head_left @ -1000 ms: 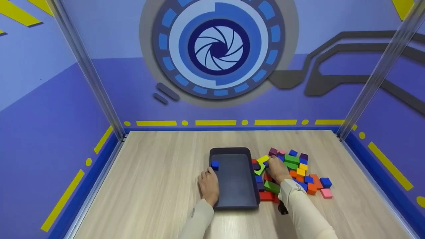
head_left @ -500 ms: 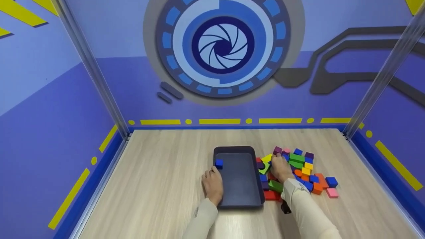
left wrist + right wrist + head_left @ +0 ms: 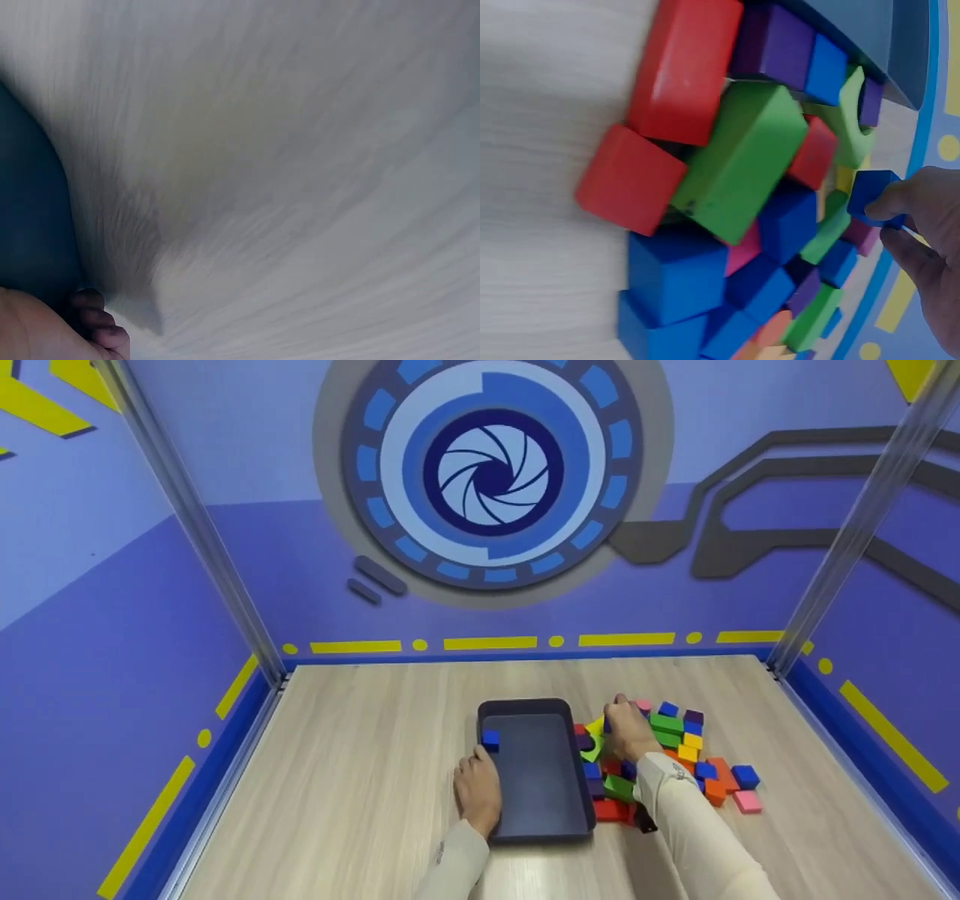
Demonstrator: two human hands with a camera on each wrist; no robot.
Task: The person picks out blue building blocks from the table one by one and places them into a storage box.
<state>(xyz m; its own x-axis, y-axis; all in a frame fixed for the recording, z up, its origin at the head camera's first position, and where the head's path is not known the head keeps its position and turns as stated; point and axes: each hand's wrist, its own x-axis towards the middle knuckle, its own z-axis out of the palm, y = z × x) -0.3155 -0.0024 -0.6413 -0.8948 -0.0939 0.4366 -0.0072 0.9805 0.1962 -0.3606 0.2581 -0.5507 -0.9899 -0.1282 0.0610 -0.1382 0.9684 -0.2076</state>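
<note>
My left hand (image 3: 477, 789) grips the left side of a dark grey tray (image 3: 540, 837); in the left wrist view its fingers (image 3: 97, 319) curl against the outside of the tray wall (image 3: 34, 202). A blue block (image 3: 490, 739) lies inside the tray by that same side. Over the far left part of a block pile, my right hand (image 3: 630, 727) pinches another blue block (image 3: 871, 196) between thumb and fingertips, raised above the blocks around it.
Right of the tray spreads the pile, with a green block (image 3: 742, 157), a red block (image 3: 686, 71), and blue, purple, yellow and orange ones. A pink block (image 3: 747, 802) lies at its near right edge. Purple-blue panels wall in the wooden table (image 3: 360, 780).
My right hand has risen a little and moved slightly away from me, now covering the purple block at the pile's far left corner. The left hand stays on the tray; the head view shifts slightly.
</note>
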